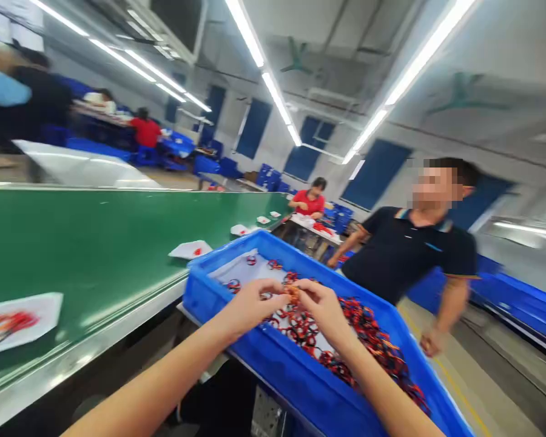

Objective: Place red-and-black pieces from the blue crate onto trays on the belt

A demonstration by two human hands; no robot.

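Observation:
Both of my hands meet above a blue plastic bin (295, 379). My left hand (248, 306) and my right hand (327, 315) pinch a small orange-red wire bundle (292, 292) between their fingertips. Blur hides its finer details. Beneath and to the right of the hands, many small coiled wire bundles (382, 349) in red, black and orange lie in the bin. They are heaped thickest at its right end. A white sheet (227, 271) lines the bin's floor and shows at the far left corner, where a few loose bundles rest.
Left of the bin runs a green conveyor belt (95, 243) with a metal edge (91, 358). White paper trays (48, 315) holding red and orange pieces sit along it. A person in a dark shirt (404, 255) stands right of the bin; a person in red (307, 203) works farther back.

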